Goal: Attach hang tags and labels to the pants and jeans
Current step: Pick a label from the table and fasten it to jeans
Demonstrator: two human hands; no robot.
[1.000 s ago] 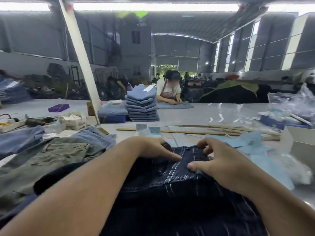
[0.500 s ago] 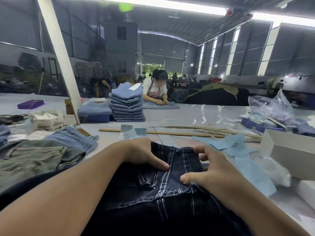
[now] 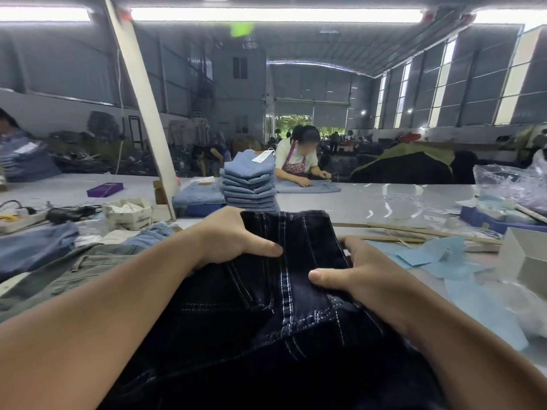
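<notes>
Head view: left hand [image 3: 233,241] and right hand [image 3: 352,276] are gripping untagged dark jeans [image 3: 296,291]; blue stack [image 3: 251,184] is sitting tagged.

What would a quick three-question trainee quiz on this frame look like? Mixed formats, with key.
1. True or false: the left hand and right hand both grip the dark jeans.
2. What lies on top of the stack of folded light-blue jeans? A) a white tag B) scissors C) a purple box
3. Fill in: the light-blue paper pieces lie on the table to the ____ of the dark jeans.

Key: 1 true; 2 A; 3 right.
</notes>
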